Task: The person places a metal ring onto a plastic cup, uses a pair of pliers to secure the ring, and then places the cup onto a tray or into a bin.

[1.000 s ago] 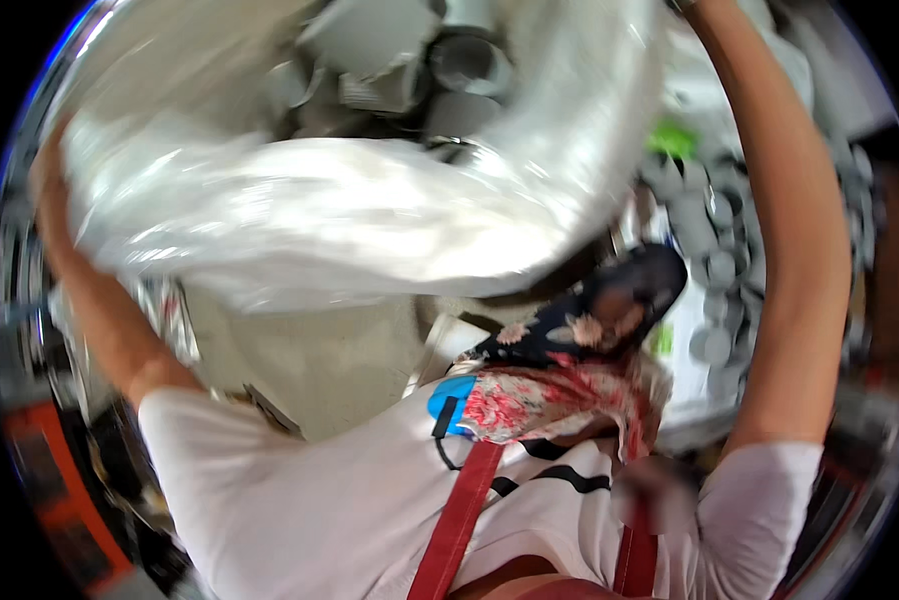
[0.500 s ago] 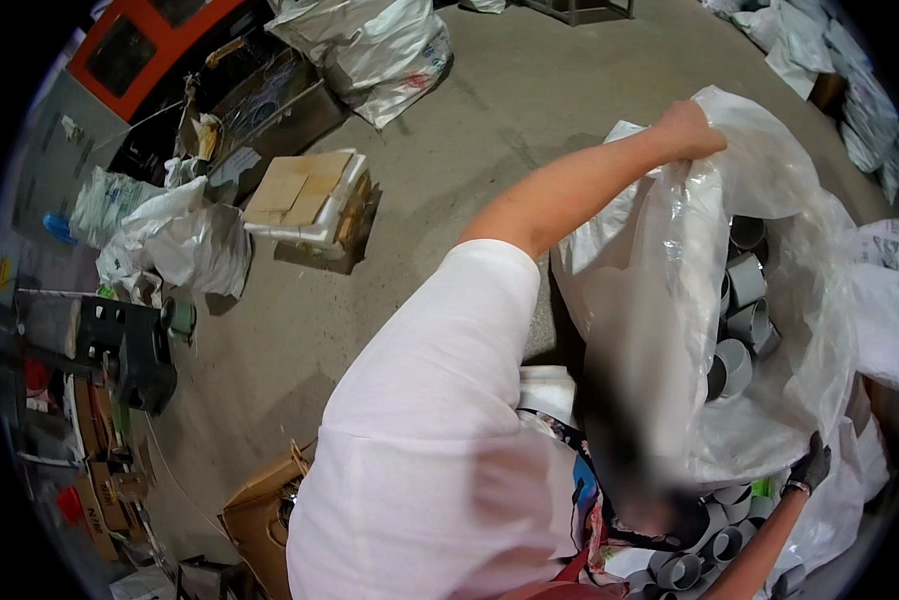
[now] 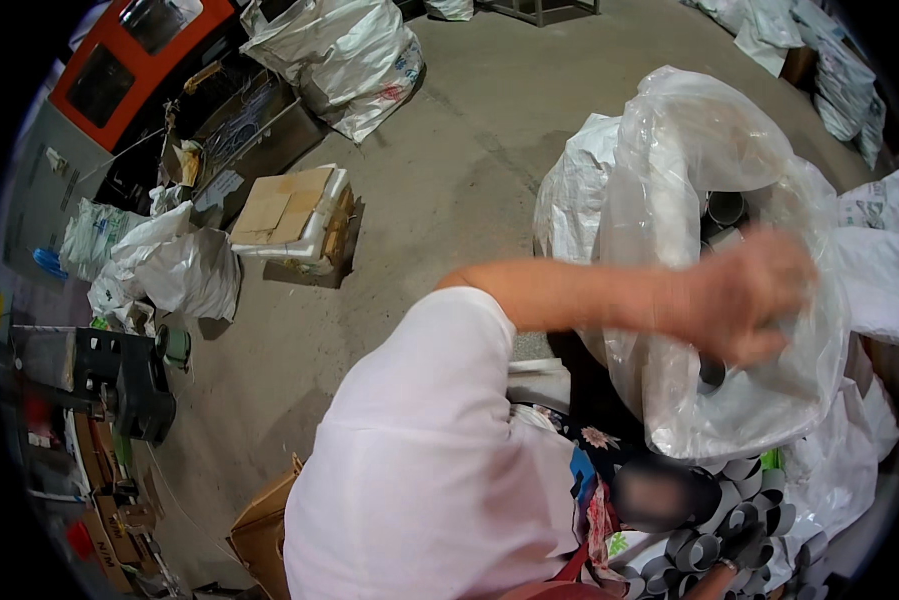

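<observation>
My bare left hand (image 3: pixel 754 295), blurred by motion, reaches over the mouth of a large clear plastic bag (image 3: pixel 659 170); its fingers are too smeared to read. Inside the bag lie short grey pipe pieces (image 3: pixel 726 207), partly hidden behind the hand. A white woven sack (image 3: pixel 574 190) shows around the bag's left side. Lower right, my right hand (image 3: pixel 744 545) in a dark glove is down among several loose grey pipe pieces (image 3: pixel 697 550). Its fingers are hidden, so whether it grips one does not show.
White sacks (image 3: pixel 874 280) crowd the right side. A cardboard-topped foam box (image 3: pixel 287 210) stands on the floor to the left, with more stuffed sacks (image 3: pixel 194 265) beyond it. An open carton (image 3: pixel 264 525) is near my left side. An orange machine (image 3: pixel 104 95) stands far left.
My left hand has let go of the bag's far rim and moved down and right over its mouth. My right hand has left the near rim for the loose pipe pieces below.
</observation>
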### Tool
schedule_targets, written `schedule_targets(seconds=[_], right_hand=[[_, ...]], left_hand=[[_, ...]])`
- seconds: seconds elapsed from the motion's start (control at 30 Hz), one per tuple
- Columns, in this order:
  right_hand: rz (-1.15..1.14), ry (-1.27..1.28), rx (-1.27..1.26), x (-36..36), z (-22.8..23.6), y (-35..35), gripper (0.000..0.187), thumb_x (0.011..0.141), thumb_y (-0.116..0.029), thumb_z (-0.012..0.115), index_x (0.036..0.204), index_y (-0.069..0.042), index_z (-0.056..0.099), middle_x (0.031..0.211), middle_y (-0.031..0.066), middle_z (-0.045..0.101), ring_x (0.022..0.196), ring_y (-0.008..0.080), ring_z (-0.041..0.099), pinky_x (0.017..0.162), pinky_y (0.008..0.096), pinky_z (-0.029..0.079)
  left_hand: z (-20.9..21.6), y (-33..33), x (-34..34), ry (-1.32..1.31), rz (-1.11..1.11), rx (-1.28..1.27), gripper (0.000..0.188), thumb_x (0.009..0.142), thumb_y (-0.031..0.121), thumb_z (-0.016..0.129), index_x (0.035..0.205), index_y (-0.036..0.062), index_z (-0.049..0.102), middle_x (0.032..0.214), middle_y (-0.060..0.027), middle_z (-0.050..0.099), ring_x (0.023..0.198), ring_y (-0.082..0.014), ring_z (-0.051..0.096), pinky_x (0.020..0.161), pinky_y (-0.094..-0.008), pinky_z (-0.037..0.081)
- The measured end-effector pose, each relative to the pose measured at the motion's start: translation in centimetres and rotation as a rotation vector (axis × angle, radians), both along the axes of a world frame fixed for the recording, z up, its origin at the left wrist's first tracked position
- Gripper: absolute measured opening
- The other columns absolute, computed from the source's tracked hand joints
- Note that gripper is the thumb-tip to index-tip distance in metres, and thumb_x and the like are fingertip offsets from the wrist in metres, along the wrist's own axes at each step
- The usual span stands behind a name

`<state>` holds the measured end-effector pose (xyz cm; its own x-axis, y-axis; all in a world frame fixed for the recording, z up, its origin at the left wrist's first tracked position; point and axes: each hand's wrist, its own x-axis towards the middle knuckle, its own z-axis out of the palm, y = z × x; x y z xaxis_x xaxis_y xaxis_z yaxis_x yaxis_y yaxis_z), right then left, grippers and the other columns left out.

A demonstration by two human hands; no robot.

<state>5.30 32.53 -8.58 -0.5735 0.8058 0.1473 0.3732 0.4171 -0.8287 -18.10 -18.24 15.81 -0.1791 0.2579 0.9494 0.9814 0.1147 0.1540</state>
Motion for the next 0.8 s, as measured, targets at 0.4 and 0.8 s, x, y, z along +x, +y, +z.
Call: schedule_targets(seconds=[0.4, 0.8], right_hand=[[0.015, -0.064, -0.262, 3.6, -4.2, -6.7, 0.021, 0.083, -0.020, 0.049, 0.074, -0.002, 0.053, 0.064, 0.0049, 0.048, 0.055, 0.0143, 0.047, 0.051, 0.0280, 0.042], [0.083, -0.052, -0.338, 5.0, -5.5, -6.8, 0.021, 0.083, -0.019, 0.049, 0.073, -0.001, 0.053, 0.063, 0.0056, 0.049, 0.054, 0.0151, 0.048, 0.050, 0.0290, 0.043]], left_hand=[[-10.6, 6.8, 11.7, -0.656, -0.511, -0.774, 0.027, 0.074, 0.029, 0.048, 0.075, 0.0039, 0.059, 0.069, -0.0157, 0.059, 0.066, -0.0329, 0.057, 0.058, -0.0395, 0.046], [-19.9, 10.2, 16.4, -1.009, -0.487, -1.084, 0.026, 0.071, 0.030, 0.057, 0.071, 0.0050, 0.063, 0.067, -0.0180, 0.060, 0.066, -0.0338, 0.058, 0.060, -0.0400, 0.047]])
